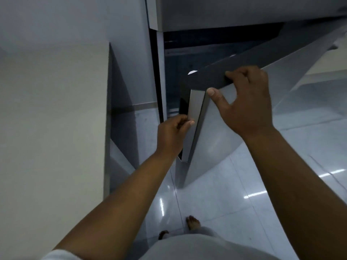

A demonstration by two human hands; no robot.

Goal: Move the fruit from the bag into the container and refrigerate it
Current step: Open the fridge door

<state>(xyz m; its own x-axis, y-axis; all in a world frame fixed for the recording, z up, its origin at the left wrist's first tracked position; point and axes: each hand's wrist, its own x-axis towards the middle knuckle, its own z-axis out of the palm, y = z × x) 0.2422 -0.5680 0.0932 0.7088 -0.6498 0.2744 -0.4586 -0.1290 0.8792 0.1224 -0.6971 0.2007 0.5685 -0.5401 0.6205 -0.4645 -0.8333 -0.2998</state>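
Two hands are on the fridge door (216,132), a smooth grey metal panel standing partly ajar. Your left hand (171,134) curls round its long brushed handle (194,117); your right hand (246,102) pinches the door's dark rounded top edge. Neither fruit, bag nor container shows. You stand barefoot on glossy pale floor tiles (216,203)

Pale counter (52,109) fills the left side, its grey end panel (120,102) dropping to the floor. Glossy white tiles (216,203) below, streaked with bright light reflections, a dark grout line running through them. Plain grey wall (65,17) up top left. Two bare feet (193,223) on the tiles at the bottom, just above a light garment (206,248).
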